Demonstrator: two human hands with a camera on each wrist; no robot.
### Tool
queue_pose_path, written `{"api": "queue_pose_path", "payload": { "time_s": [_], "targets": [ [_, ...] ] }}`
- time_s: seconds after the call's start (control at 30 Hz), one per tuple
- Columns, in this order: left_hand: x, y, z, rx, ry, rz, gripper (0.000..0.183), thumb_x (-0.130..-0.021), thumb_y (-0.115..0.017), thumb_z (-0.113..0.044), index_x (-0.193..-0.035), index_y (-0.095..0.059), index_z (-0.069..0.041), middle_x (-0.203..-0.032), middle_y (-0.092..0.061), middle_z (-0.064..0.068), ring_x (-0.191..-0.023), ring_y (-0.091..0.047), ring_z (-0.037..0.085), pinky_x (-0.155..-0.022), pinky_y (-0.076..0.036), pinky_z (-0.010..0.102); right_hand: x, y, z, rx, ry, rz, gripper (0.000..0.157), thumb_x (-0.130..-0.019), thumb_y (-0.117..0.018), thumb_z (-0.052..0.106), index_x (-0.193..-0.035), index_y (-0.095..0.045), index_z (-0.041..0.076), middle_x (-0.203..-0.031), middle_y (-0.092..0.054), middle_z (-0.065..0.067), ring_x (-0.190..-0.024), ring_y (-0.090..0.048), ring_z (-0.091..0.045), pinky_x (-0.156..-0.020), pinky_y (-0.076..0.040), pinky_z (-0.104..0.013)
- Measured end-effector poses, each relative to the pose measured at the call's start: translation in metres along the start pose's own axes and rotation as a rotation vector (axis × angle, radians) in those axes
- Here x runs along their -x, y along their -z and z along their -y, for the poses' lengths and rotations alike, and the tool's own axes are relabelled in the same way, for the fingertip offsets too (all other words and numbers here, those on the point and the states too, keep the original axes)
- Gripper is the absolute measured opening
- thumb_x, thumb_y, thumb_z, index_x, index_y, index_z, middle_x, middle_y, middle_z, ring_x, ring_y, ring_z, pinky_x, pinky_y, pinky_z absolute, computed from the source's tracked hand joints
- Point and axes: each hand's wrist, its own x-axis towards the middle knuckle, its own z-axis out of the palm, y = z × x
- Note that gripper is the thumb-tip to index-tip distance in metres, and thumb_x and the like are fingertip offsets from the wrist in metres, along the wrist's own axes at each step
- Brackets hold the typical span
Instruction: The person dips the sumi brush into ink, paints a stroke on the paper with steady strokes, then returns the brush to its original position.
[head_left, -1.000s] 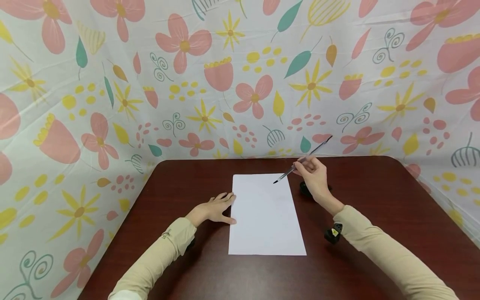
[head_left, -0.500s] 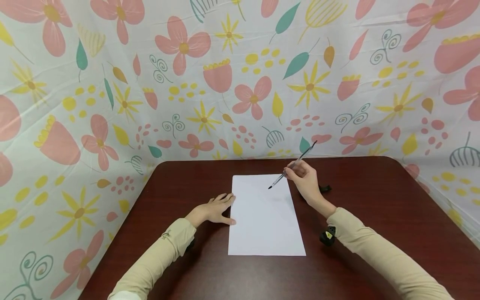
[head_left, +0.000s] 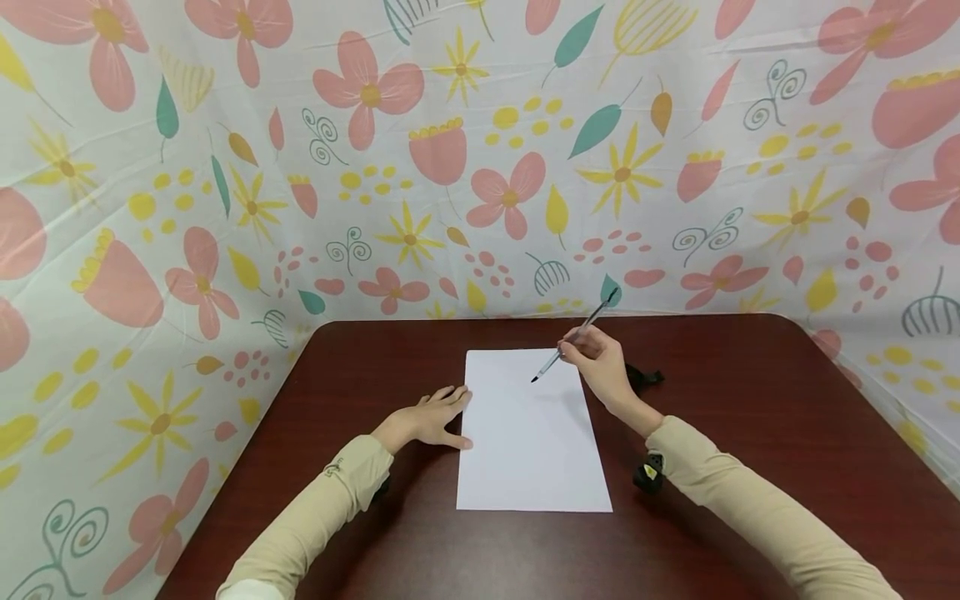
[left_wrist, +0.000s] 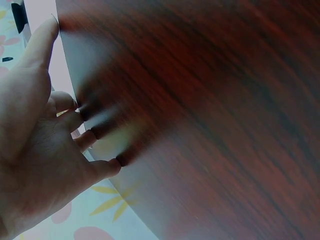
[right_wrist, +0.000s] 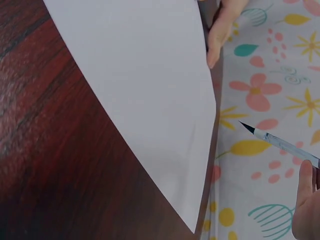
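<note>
A blank white sheet of paper (head_left: 528, 450) lies on the dark wooden table. My left hand (head_left: 431, 419) rests at the sheet's left edge with fingers spread; in the left wrist view the fingertips (left_wrist: 107, 167) touch down along that border. Over the paper's upper right, my right hand (head_left: 597, 367) pinches a paintbrush (head_left: 582, 327). Its dark pointed tip angles down to the left, and the handle rises up to the right. In the right wrist view the brush (right_wrist: 287, 145) shows a black tip and a pale shaft, apparently held above the sheet.
A dark object (head_left: 645, 379), partly hidden, sits behind my right wrist. Behind the reddish-brown table (head_left: 750, 400) hangs a white cloth (head_left: 480, 167) printed with flowers and leaves, also running along the left side.
My right hand has moved left and slightly downward with the paintbrush, bringing its tip further over the paper. The left hand and the sheet have stayed put.
</note>
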Motion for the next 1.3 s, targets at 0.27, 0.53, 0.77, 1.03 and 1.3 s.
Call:
{"api": "queue_pose_path", "payload": {
  "time_s": [0.27, 0.53, 0.77, 1.03, 1.3],
  "targets": [
    [-0.002, -0.001, 0.000, -0.010, 0.009, 0.001, 0.094, -0.082, -0.053, -0.060, -0.149, -0.007, -0.012, -0.155, -0.004, 0.009, -0.143, -0.002, 0.030, -0.109, -0.014, 0.058, 0.003, -0.007, -0.001, 0.041, -0.033, 0.003, 0.020, -0.086, -0.061, 0.005, -0.098, -0.056, -0.010, -0.099, -0.060, -0.027, -0.084, -0.066, -0.016, -0.075, -0.054, -0.025],
    [0.000, 0.000, 0.001, 0.007, 0.003, 0.005, 0.094, -0.082, -0.052, -0.060, -0.149, -0.006, -0.012, -0.156, -0.002, 0.008, -0.143, -0.001, 0.030, -0.109, -0.013, 0.058, 0.004, -0.015, 0.015, 0.068, -0.043, 0.011, 0.018, -0.086, -0.059, 0.000, -0.096, -0.054, -0.014, -0.098, -0.056, -0.034, -0.083, -0.065, -0.023, -0.075, -0.054, -0.027],
    [0.001, 0.001, 0.000, 0.010, -0.001, 0.006, 0.093, -0.083, -0.053, -0.059, -0.149, -0.006, -0.011, -0.155, -0.002, 0.010, -0.143, -0.001, 0.032, -0.109, -0.013, 0.058, 0.006, -0.021, 0.017, 0.059, -0.059, -0.003, 0.014, -0.086, -0.059, 0.000, -0.093, -0.056, -0.012, -0.100, -0.057, -0.031, -0.085, -0.064, -0.022, -0.075, -0.054, -0.027],
    [-0.002, -0.002, 0.001, -0.019, -0.001, 0.010, 0.094, -0.083, -0.051, -0.060, -0.149, -0.005, -0.011, -0.155, -0.002, 0.010, -0.143, -0.002, 0.031, -0.109, -0.014, 0.057, 0.006, -0.028, 0.016, 0.084, -0.068, -0.003, 0.014, -0.086, -0.059, -0.002, -0.094, -0.056, -0.013, -0.098, -0.060, -0.015, -0.089, -0.064, -0.023, -0.076, -0.054, -0.028],
    [-0.001, 0.000, 0.001, -0.002, -0.002, 0.002, 0.094, -0.083, -0.053, -0.059, -0.149, -0.007, -0.011, -0.155, -0.003, 0.010, -0.143, -0.002, 0.031, -0.109, -0.013, 0.058, 0.006, -0.035, 0.015, 0.072, -0.108, -0.007, 0.013, -0.085, -0.059, -0.001, -0.093, -0.056, -0.011, -0.098, -0.059, -0.002, -0.092, -0.064, -0.024, -0.077, -0.053, -0.028]
  ]
}}
